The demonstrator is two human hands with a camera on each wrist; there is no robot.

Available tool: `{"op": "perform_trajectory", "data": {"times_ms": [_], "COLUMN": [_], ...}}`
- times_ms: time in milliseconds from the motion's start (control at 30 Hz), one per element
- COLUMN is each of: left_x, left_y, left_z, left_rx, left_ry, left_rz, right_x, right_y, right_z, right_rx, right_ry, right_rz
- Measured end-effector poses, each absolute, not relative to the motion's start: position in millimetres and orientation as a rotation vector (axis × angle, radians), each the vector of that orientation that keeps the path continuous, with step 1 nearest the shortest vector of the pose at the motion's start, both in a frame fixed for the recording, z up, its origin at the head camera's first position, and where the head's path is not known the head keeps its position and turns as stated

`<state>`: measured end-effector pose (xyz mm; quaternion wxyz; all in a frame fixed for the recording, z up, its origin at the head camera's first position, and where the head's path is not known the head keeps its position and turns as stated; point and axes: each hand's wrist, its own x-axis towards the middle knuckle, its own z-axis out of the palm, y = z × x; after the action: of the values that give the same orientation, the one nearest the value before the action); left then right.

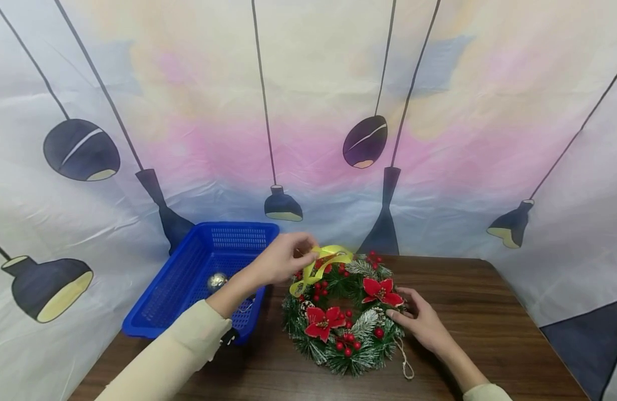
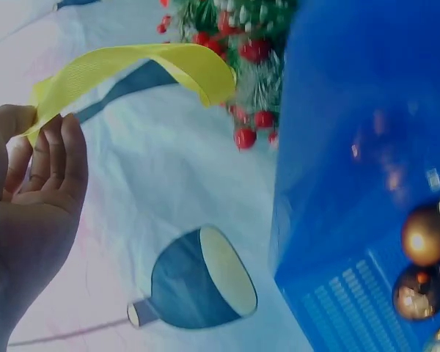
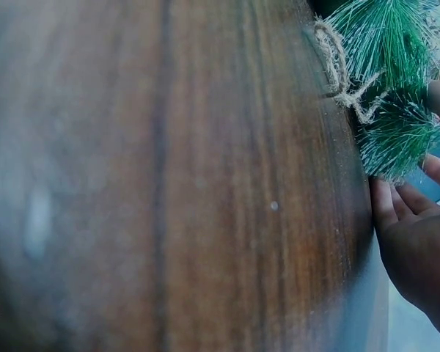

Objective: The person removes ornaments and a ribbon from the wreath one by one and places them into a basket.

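Note:
A green Christmas wreath (image 1: 356, 359) with red poinsettias, berries and frosted sprigs lies on the table. Above its far left part, my left hand (image 1: 283, 259) pinches a yellow ribbon (image 1: 316, 273) between thumb and fingers; the ribbon loops down over the wreath. In the left wrist view the ribbon (image 2: 125, 66) arcs away from the fingertips. My right hand (image 1: 426, 320) is at the wreath's right side, thumb on top and fingers around the outer edge, holding it. The right wrist view shows the green needles (image 3: 403, 136) between thumb and fingers. A twine loop (image 1: 405, 359) trails from the wreath's lower right.
A blue plastic basket (image 1: 160, 303) stands on the left of the table, partly behind my left forearm. Inside are several baubles, among them a silver one (image 1: 217, 281) and a bronze one (image 2: 425, 235). The brown wooden table (image 1: 489, 317) meets a printed cloth backdrop (image 1: 318, 83).

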<state>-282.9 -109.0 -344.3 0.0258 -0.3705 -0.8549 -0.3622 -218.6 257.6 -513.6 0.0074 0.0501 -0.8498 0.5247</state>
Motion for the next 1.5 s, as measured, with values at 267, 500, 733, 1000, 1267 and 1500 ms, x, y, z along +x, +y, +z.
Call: {"op": "perform_trajectory", "data": {"times_ms": [267, 500, 733, 1000, 1267, 1500], "left_x": [-292, -296, -296, -292, -286, -284], "left_y": [-138, -172, -213, -257, -287, -294], "left_z": [-325, -303, -289, -283, -301, -335], "left_rx": [-0.916, -0.763, -0.678, -0.622, -0.552, -0.573], "left_ry": [-2.562, -2.544, -2.488, -2.404, -2.415, -2.508], "left_rz": [-1.184, -1.162, -1.109, -1.085, -1.007, -0.996], "right_x": [-219, -219, -219, -219, -219, -219], "right_y": [258, 259, 258, 258, 259, 258], "right_z": [-515, -515, -517, -514, -513, -514], "right_rx": [0.164, 0.162, 0.171, 0.162, 0.177, 0.17], "right_ry": [-2.657, -2.663, -2.658, -2.653, -2.657, -2.667], "right_rz": [1.639, 1.629, 1.625, 1.63, 1.618, 1.608]}}
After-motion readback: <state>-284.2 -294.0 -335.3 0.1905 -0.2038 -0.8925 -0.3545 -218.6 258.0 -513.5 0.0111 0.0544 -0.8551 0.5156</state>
